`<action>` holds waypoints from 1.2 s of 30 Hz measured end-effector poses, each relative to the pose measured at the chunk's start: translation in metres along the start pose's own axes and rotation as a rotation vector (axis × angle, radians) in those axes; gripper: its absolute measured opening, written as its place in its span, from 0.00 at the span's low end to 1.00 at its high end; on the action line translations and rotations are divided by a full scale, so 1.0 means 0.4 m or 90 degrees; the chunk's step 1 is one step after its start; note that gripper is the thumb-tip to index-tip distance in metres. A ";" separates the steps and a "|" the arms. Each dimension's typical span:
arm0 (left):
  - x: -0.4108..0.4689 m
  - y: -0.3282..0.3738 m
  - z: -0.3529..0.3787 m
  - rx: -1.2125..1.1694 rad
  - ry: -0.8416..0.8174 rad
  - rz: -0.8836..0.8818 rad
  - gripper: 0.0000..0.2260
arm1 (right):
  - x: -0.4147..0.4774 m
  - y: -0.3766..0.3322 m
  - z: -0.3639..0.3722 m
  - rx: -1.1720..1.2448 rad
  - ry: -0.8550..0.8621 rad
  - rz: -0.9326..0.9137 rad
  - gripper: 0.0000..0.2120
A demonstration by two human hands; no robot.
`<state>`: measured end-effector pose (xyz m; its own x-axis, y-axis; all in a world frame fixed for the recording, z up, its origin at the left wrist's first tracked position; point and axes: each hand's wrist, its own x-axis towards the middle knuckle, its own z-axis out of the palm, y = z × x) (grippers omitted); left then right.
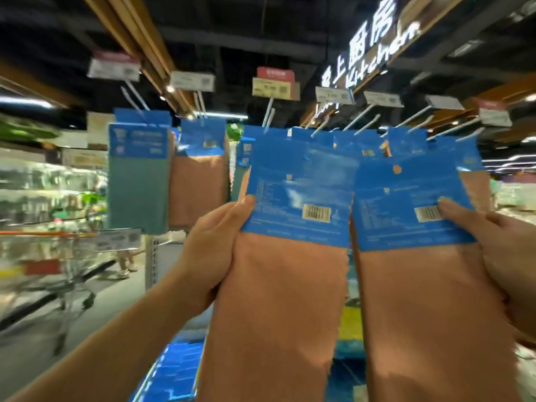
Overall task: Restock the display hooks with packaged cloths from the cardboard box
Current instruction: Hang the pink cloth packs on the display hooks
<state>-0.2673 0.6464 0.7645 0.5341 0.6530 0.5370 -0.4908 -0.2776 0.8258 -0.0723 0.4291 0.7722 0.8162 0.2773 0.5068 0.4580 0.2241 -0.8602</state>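
Left cloth [290, 285] and right cloth [426, 300] are hanging long-axis twelve to six, left hand [214, 245] gripping one, right hand [504, 250] the other, hooks [268, 117] lying at twelve o'clock.

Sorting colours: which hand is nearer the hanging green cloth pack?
Left. The left hand is below-right of the green cloth pack; the right hand is far to its right.

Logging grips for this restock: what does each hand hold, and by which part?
Left hand grips one orange cloth pack at its left edge, thumb on the blue card. Right hand grips a second pack at its right edge.
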 end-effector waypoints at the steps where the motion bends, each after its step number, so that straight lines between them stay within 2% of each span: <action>1: 0.000 0.013 -0.025 0.017 0.020 0.004 0.14 | 0.006 -0.005 0.031 0.017 -0.012 -0.005 0.11; 3: -0.001 0.040 -0.072 0.043 0.058 0.017 0.14 | 0.012 -0.020 0.089 0.061 -0.059 -0.007 0.05; 5: -0.002 0.065 -0.110 0.053 0.075 0.022 0.14 | 0.026 -0.027 0.138 0.078 -0.109 -0.014 0.05; 8: -0.001 0.093 -0.154 0.068 0.107 0.024 0.17 | 0.043 -0.045 0.205 0.075 -0.139 0.004 0.15; 12: 0.020 0.114 -0.209 0.079 0.147 0.036 0.13 | 0.079 -0.072 0.284 0.123 -0.165 -0.008 0.14; 14: 0.031 0.120 -0.232 0.091 0.169 0.047 0.13 | 0.109 -0.087 0.320 0.130 -0.177 -0.032 0.19; 18: 0.045 0.130 -0.264 0.088 0.195 0.047 0.13 | 0.178 -0.115 0.410 0.089 -0.194 -0.077 0.16; 24: 0.063 0.146 -0.327 0.158 0.294 0.055 0.17 | 0.245 -0.176 0.595 0.147 -0.213 -0.040 0.18; 26: 0.063 0.151 -0.344 0.181 0.322 0.062 0.16 | 0.268 -0.189 0.642 0.140 -0.192 -0.047 0.20; 30: 0.067 0.143 -0.393 0.200 0.312 0.059 0.18 | 0.324 -0.183 0.650 0.107 -0.108 -0.028 0.18; 31: 0.069 0.139 -0.408 0.210 0.303 0.064 0.21 | 0.334 -0.177 0.635 0.097 -0.086 -0.018 0.19; 34: 0.096 0.105 -0.468 0.307 0.308 0.093 0.37 | 0.368 -0.153 0.586 0.056 -0.029 -0.022 0.21; 36: 0.131 0.065 -0.518 0.342 0.311 0.085 0.38 | 0.388 -0.141 0.563 0.046 -0.013 -0.020 0.22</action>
<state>-0.3946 0.8193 0.7784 0.0646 0.7941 0.6043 -0.0586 -0.6015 0.7967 -0.0508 0.6699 0.9121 0.7942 0.2872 0.5354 0.4561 0.3004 -0.8377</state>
